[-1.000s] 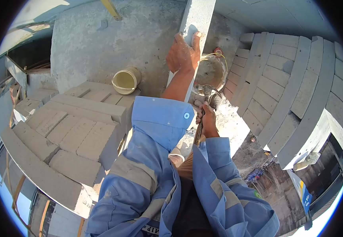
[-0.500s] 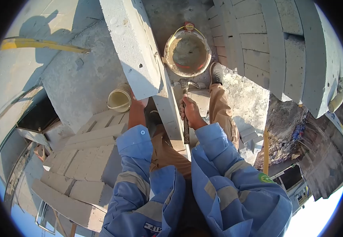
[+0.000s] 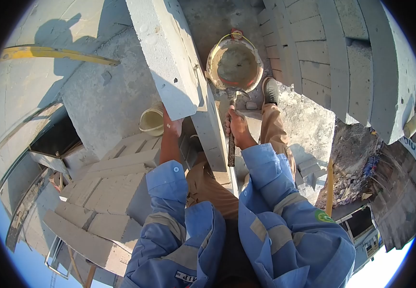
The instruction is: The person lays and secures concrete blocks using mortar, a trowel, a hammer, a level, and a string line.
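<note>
My right hand point(image 3: 238, 126) is closed round the handle of a hammer point(image 3: 232, 152). The hammer's metal head points away from me, just short of a bucket of wet grey mortar point(image 3: 236, 65). My left hand point(image 3: 172, 126) is at the near end of a large pale block point(image 3: 172, 72), which hides its fingers, so their grip does not show. That block sits on top of a narrow block wall point(image 3: 211, 137) running between my two arms. Beyond my left hand stands a small cream bucket point(image 3: 152, 121) on its side of the wall.
Stacked grey blocks point(image 3: 107, 192) lie at the lower left. A tall block wall point(image 3: 308, 53) rises at the right. A yellow bar point(image 3: 64, 54) crosses the upper left. My shoe point(image 3: 270, 90) rests beside the mortar bucket. Rubble point(image 3: 354, 163) lies farther right.
The whole view has shifted slightly to the right. My right hand has raised the hammer a little toward the mortar bucket, while my left hand stays by the block's end.
</note>
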Available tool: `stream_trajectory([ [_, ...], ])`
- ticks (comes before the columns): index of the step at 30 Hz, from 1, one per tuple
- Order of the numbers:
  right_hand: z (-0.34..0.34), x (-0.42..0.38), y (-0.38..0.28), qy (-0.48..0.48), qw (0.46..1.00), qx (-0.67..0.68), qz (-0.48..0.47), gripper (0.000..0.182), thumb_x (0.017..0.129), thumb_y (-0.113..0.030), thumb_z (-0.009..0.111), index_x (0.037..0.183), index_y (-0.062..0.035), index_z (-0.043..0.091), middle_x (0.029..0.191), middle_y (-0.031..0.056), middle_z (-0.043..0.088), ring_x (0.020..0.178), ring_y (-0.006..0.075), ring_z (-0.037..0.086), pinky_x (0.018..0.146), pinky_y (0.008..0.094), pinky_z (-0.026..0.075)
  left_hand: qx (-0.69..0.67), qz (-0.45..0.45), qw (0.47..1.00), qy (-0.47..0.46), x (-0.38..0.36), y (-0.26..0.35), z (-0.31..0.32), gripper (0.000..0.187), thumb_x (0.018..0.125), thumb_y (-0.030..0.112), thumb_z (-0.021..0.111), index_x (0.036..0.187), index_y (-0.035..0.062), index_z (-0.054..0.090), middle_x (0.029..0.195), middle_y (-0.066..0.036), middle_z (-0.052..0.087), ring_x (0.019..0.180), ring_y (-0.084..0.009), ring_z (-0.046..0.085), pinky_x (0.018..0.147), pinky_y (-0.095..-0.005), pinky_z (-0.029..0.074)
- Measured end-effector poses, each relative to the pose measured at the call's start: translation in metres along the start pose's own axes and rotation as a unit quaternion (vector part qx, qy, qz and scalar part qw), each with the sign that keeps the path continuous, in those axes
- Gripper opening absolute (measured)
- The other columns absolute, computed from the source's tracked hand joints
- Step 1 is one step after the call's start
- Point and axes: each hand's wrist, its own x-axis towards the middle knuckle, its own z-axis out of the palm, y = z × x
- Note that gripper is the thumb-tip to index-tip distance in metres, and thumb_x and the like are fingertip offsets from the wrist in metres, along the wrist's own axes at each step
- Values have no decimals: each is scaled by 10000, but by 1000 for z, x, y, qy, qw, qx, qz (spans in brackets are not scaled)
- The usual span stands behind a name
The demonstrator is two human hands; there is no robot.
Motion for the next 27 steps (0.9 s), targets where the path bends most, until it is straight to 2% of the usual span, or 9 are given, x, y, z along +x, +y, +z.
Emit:
stream_trajectory([
  [7,10,-2,-11,-17,998,50,47,435,1016,-503,430,933,-83,500,578,5,433,416,128,408,409,301,354,-128,12,989,-67,-18,58,25,763,971,647,389,1448,52,407,1464,-97,454,1313,-286,460,1107,-451,346],
  [9,16,-6,-20,-12,996,66,63,461,1018,-518,418,943,-71,505,577,0,419,417,138,405,413,311,352,24,107,994,-20,-28,73,52,836,952,677,416,1410,-22,445,1416,-132,508,1340,-264,441,1125,-396,314],
  [10,21,-9,-27,-4,996,72,60,464,1019,-517,416,945,-68,506,578,0,414,416,138,402,411,311,351,167,141,968,119,-24,75,64,884,934,677,455,1438,-46,387,1376,-191,526,1275,-322,487,1101,-402,339],
  [11,27,-11,-33,4,995,80,59,467,1021,-516,413,948,-64,506,578,1,408,415,138,398,409,311,349,159,151,967,125,-24,76,73,884,934,677,455,1438,-46,387,1376,-191,526,1275,-322,487,1101,-402,339],
  [13,32,0,-31,-1,996,78,42,470,1018,-520,415,946,-64,506,583,2,408,415,137,396,407,312,347,430,170,859,220,-39,92,102,785,901,677,501,1175,-48,627,1123,-245,660,1076,-391,616,957,-430,446],
  [14,34,8,-28,4,996,85,30,474,1016,-524,417,945,-64,506,587,3,408,414,137,394,405,313,345,427,205,853,219,-35,89,100,759,884,675,509,1062,-45,670,997,-281,670,978,-447,630,889,-474,464],
  [22,46,14,-38,-39,998,-40,24,450,1006,-504,436,910,-67,491,573,-11,395,411,124,377,406,305,335,430,204,851,222,-29,86,97,791,877,694,503,1043,-62,671,969,-277,683,955,-460,643,876,-491,478],
  [24,44,16,-41,-36,998,-45,29,448,1007,-498,433,905,-67,494,569,-12,393,410,124,377,406,304,333,500,235,793,259,-19,74,86,741,891,661,524,1023,-52,677,945,-254,691,924,-426,659,848,-468,488],
  [27,48,42,-54,-10,1000,-7,1,439,1005,-497,444,889,-80,518,590,-4,422,433,124,402,418,299,347,393,217,869,209,-33,86,100,691,903,623,548,1012,-47,678,913,-227,696,881,-378,672,816,-442,494],
])
